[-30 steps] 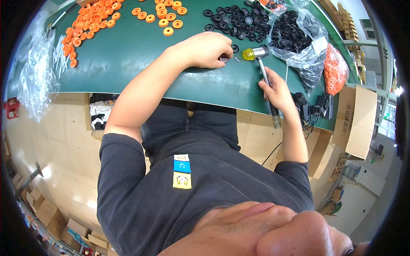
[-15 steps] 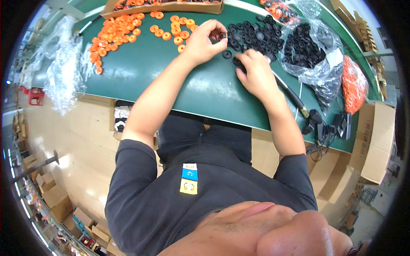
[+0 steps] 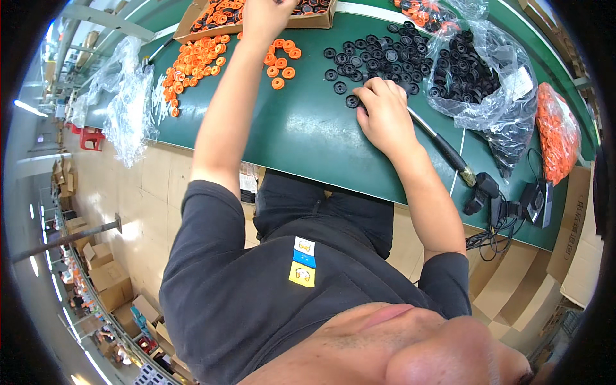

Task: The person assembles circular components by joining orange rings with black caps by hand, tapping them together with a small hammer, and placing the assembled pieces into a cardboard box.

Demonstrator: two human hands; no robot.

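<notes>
Crumpled clear plastic bags (image 3: 125,109) lay at the green surface's (image 3: 301,141) left edge, beside loose orange ring-shaped plastic washers (image 3: 199,58). The left hand (image 3: 263,16) reached into the shallow cardboard box (image 3: 321,16) at the far edge; whether its fingers were closed, I cannot tell. The right hand (image 3: 385,112), fingers curled together, pressed on a small black rubber ring (image 3: 352,101) at the edge of the scattered black rings (image 3: 378,58). These looked light, stiff and best pinched by the rim. A long-handled tool (image 3: 443,144) and a full clear bag of black rings (image 3: 478,77) crowded the right.
</notes>
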